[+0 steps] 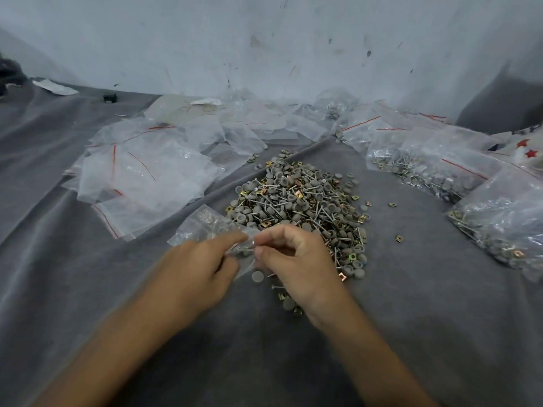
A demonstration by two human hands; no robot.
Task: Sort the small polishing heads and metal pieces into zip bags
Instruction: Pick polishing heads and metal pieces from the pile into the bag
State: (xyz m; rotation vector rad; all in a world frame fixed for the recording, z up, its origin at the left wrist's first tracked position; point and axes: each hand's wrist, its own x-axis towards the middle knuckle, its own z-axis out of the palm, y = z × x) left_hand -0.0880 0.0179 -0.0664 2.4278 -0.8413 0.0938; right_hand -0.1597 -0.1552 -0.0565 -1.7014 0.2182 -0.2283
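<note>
Head view: my left hand (202, 268) and right hand (296, 259) pinch mouth of small zip bag (205, 227), fingers clamped on film, beside mixed pile (296, 212) on grey cloth (411, 318); risk I judge: loosened pinch tips bag, spilling pieces back into pile

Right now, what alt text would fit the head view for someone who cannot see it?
Two bare hands, left hand and right hand, pinch a small zip bag beside a pile of grey heads and metal bits on grey cloth. Empty bags lie left, filled bags right.
</note>
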